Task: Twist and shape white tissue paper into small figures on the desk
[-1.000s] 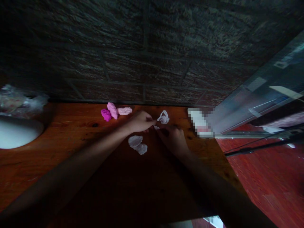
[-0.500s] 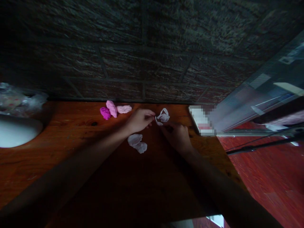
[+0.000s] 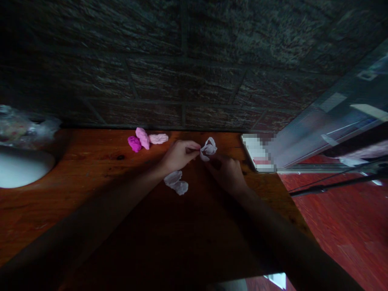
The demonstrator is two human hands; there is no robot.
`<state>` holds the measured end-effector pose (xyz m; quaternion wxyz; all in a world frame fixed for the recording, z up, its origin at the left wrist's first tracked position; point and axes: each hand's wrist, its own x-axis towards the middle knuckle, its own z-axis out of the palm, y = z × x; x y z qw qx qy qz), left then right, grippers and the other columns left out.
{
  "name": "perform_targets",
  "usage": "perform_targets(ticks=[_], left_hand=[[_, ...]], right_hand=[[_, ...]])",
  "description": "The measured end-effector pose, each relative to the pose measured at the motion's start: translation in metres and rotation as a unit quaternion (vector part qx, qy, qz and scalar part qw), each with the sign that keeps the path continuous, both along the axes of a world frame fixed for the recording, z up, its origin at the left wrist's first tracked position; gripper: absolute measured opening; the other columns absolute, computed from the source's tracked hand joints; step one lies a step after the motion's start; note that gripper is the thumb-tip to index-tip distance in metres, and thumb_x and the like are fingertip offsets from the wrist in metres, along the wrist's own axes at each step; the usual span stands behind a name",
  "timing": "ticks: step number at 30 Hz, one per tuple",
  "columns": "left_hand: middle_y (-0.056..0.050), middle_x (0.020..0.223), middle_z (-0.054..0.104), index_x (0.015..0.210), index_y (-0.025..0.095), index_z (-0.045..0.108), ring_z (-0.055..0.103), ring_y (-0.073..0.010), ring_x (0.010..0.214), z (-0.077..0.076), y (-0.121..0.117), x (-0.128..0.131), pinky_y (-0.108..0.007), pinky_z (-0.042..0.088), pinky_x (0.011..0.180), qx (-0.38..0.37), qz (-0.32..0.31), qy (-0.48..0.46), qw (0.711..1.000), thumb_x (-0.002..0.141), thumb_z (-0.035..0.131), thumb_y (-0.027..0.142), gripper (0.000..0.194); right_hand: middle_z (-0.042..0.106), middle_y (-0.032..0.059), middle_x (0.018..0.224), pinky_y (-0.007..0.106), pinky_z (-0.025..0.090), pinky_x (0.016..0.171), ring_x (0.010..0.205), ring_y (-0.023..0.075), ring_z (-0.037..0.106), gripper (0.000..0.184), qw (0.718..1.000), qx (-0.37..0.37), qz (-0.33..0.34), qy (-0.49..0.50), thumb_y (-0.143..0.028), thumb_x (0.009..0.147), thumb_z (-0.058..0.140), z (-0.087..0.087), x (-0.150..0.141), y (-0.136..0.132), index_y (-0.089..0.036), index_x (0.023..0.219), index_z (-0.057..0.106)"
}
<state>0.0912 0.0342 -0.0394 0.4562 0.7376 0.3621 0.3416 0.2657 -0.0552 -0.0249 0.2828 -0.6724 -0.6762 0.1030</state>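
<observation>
Between my two hands is a thin, white, curled petal-shaped piece (image 3: 209, 148), looped at its upper edge. My left hand (image 3: 181, 154) pinches its left edge between thumb and fingertips. From the lower right, my right hand (image 3: 228, 173) is closed with its fingertips on the lower strip of the same piece. Just below my left wrist lie two pale, crumpled petal-shaped pieces (image 3: 178, 184), touching each other on the table. The far fingers of both hands are in shadow.
Near the wall on the wooden table (image 3: 91, 161) lie a magenta lump (image 3: 134, 144), a pink lump (image 3: 143, 138) and a pale pink lump (image 3: 159, 139). A blurred white box (image 3: 257, 153) is at right. A white rounded object (image 3: 24, 167) and clear plastic (image 3: 27, 127) stand left.
My left hand has shifted slightly right, closer to the white curled piece. The left strip of that piece has moved inward. My right hand has barely moved.
</observation>
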Motion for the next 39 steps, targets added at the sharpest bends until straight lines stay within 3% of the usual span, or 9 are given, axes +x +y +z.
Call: perform_targets(ticks=[12,20,26,30,35,39], left_hand=[[-0.005,0.087,0.078,0.088,0.018,0.074,0.070,-0.0154,0.070,0.003,-0.002,0.001,-0.026,0.054,0.064,-0.007,0.008,-0.011,1.000,0.079,0.067,0.014,0.013],[-0.006,0.088,0.078,0.092,0.017,0.073,0.070,-0.0152,0.069,0.002,-0.001,-0.001,-0.026,0.054,0.061,-0.020,0.013,0.000,1.000,0.082,0.067,0.015,0.012],[-0.007,0.087,0.077,0.096,0.016,0.073,0.068,-0.0140,0.063,0.001,0.000,-0.004,-0.023,0.050,0.053,-0.034,0.017,-0.009,0.999,0.086,0.066,0.020,0.013],[-0.006,0.088,0.077,0.100,0.015,0.075,0.067,-0.0117,0.062,-0.001,0.000,-0.006,-0.023,0.050,0.057,0.008,0.006,0.000,1.000,0.088,0.061,0.016,0.018],[-0.006,0.082,0.077,0.111,0.015,0.074,0.065,-0.0118,0.061,0.000,0.001,-0.009,-0.022,0.048,0.056,0.015,0.000,0.038,0.999,0.093,0.056,0.017,0.026],[-0.009,0.093,0.078,0.112,0.014,0.074,0.065,-0.0115,0.062,0.001,0.003,-0.009,-0.022,0.048,0.055,0.004,-0.003,0.026,1.000,0.092,0.059,0.020,0.025]], right_hand=[[0.081,0.0065,0.091,0.031,0.053,0.067,0.076,0.0235,0.075,0.021,1.000,-0.003,-0.005,0.026,-0.025,0.085,0.072,0.002,0.003,0.001,-0.023,0.105,0.078],[0.079,0.0033,0.081,0.028,0.049,0.060,0.067,0.0191,0.072,0.015,0.997,-0.007,-0.016,0.070,-0.037,0.086,0.073,0.008,0.005,-0.002,-0.023,0.092,0.075],[0.078,0.0044,0.078,0.027,0.048,0.059,0.065,0.0182,0.070,0.015,0.995,0.039,-0.019,0.087,-0.035,0.084,0.072,0.016,0.018,-0.004,-0.020,0.088,0.074],[0.075,0.0049,0.070,0.027,0.044,0.057,0.059,0.0161,0.066,0.030,0.992,0.091,-0.013,0.085,-0.041,0.091,0.062,0.022,0.031,-0.002,-0.018,0.074,0.073],[0.076,0.0047,0.073,0.026,0.046,0.058,0.061,0.0163,0.068,0.022,0.993,0.088,0.012,0.073,-0.033,0.089,0.063,0.017,0.028,-0.001,-0.017,0.090,0.078],[0.079,0.0042,0.081,0.025,0.050,0.064,0.067,0.0162,0.071,0.017,0.995,0.064,0.039,0.065,-0.031,0.088,0.069,0.007,0.014,-0.002,-0.019,0.096,0.078]])
